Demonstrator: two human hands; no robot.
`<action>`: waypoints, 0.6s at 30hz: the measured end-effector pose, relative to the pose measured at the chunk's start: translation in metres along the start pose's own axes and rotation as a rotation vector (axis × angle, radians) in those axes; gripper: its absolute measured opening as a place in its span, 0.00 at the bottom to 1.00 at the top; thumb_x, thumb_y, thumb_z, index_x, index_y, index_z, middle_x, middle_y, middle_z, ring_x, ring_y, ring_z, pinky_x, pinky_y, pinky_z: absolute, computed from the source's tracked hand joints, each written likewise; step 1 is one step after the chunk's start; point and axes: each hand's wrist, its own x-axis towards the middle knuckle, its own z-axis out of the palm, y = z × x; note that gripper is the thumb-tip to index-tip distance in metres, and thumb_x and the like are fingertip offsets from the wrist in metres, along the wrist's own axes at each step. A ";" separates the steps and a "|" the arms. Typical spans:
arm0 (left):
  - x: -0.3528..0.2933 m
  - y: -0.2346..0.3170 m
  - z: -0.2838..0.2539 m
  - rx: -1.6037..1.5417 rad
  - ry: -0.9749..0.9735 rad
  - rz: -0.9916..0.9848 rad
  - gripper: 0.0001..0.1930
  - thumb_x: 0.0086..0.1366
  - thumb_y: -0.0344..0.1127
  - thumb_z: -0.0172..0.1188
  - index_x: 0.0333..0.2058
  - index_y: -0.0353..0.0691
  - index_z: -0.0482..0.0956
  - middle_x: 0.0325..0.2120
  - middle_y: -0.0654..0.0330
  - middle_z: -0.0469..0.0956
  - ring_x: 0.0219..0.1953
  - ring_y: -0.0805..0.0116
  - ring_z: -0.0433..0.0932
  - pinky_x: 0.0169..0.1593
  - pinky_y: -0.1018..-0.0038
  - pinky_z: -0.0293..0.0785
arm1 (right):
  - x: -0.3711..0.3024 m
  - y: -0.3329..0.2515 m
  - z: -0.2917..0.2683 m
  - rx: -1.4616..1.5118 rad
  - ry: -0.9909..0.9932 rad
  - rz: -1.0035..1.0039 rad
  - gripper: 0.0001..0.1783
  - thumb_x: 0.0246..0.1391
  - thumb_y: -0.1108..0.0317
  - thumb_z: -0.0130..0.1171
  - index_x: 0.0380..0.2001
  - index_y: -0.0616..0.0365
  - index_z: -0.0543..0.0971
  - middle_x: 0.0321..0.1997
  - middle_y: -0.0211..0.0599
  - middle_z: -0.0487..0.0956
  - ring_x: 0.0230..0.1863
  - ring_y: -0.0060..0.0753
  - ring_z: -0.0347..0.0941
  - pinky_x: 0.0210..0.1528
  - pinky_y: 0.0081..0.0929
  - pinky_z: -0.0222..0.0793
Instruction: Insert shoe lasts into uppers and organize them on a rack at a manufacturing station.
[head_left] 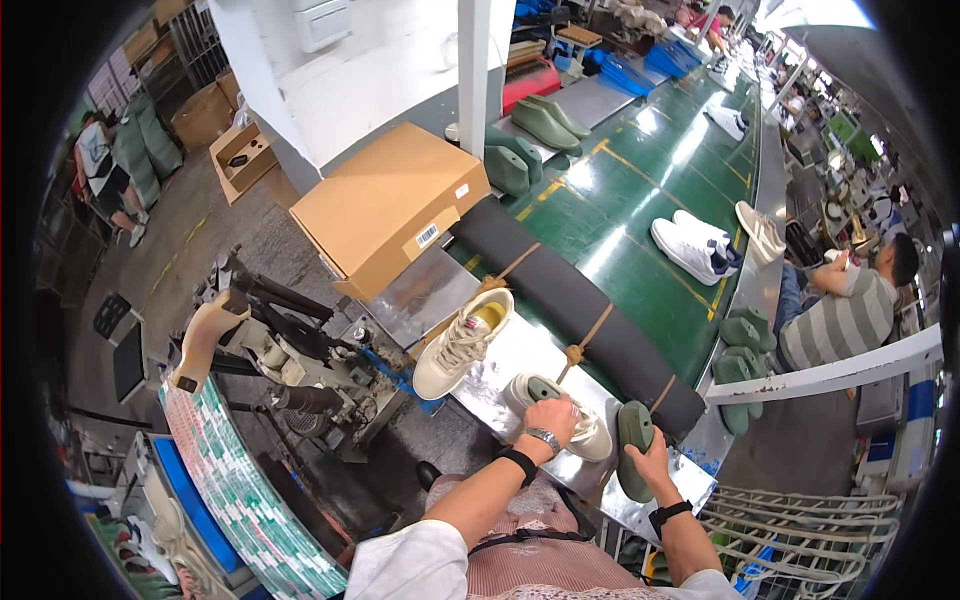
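Note:
A cream lace-up sneaker (594, 441) lies on the metal ledge (500, 392) before me, a green shoe last showing in its opening. My left hand (553, 420) is closed on this sneaker at its opening; the fingertips are partly hidden. Just to its right, a separate green shoe last (630, 428) stands tilted up in the grip of my right hand (652, 462), fingers wrapped around its side. Another cream sneaker (462, 345), with a yellowish lining, rests further left on the ledge.
Beyond the ledge runs a padded black roller (560, 285) tied with cord, then a green conveyor (610, 215) carrying white sneakers (690, 250). A cardboard box (395, 200) stands at left, above a machine (290, 340). Green lasts (740, 365) and a seated person (840, 320) are at right.

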 end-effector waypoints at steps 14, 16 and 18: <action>-0.154 -0.027 -0.184 -0.505 0.109 0.548 0.11 0.67 0.37 0.61 0.29 0.36 0.74 0.21 0.50 0.74 0.26 0.46 0.75 0.29 0.57 0.69 | -0.043 -0.171 0.074 1.085 -1.027 0.627 0.53 0.62 0.25 0.37 0.75 0.57 0.52 0.75 0.53 0.60 0.73 0.52 0.59 0.74 0.48 0.53; -0.189 -0.039 -0.204 -0.559 0.221 0.508 0.09 0.66 0.34 0.62 0.31 0.35 0.75 0.21 0.51 0.71 0.24 0.47 0.74 0.29 0.58 0.69 | -0.068 -0.217 0.094 1.544 -1.370 0.616 0.56 0.60 0.23 0.36 0.74 0.59 0.53 0.75 0.54 0.60 0.72 0.53 0.60 0.73 0.48 0.56; -0.223 -0.062 -0.216 -0.541 0.394 0.458 0.09 0.66 0.34 0.62 0.32 0.35 0.76 0.22 0.51 0.71 0.25 0.48 0.73 0.28 0.59 0.69 | -0.081 -0.260 0.100 1.472 -1.485 0.552 0.44 0.66 0.39 0.37 0.73 0.61 0.55 0.72 0.57 0.63 0.68 0.53 0.67 0.70 0.47 0.63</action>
